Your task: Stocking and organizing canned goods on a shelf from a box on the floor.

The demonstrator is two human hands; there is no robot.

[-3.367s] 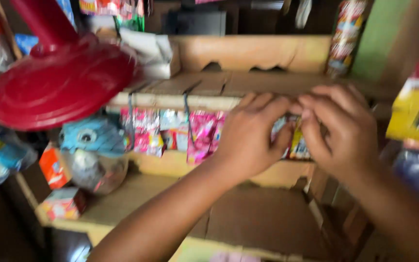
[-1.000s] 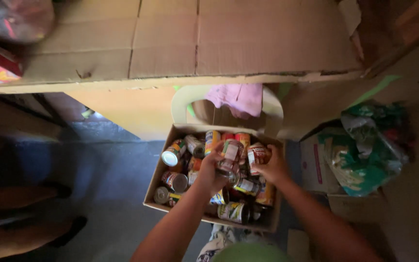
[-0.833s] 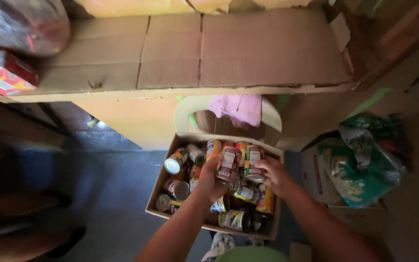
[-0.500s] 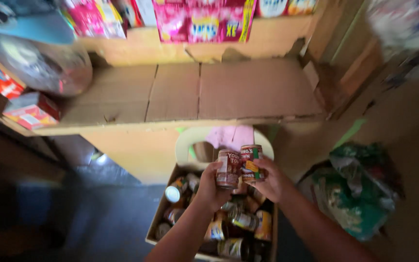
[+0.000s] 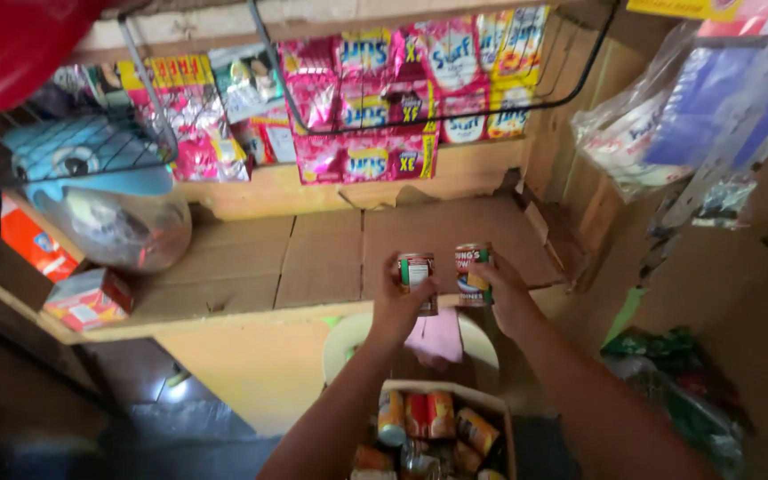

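Above the cardboard-lined counter point(image 5: 313, 258), left hand point(image 5: 399, 307) grips a red tin can point(image 5: 416, 274); right hand point(image 5: 501, 293) clasps another can point(image 5: 471, 271).

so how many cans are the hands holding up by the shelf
2. One can is in the left hand, the other can is in the right hand, both above the cardboard-lined shelf. More cans lie in the box below.

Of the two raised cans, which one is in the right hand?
The can with the white-and-blue label, in the right hand; the other can is mostly red.
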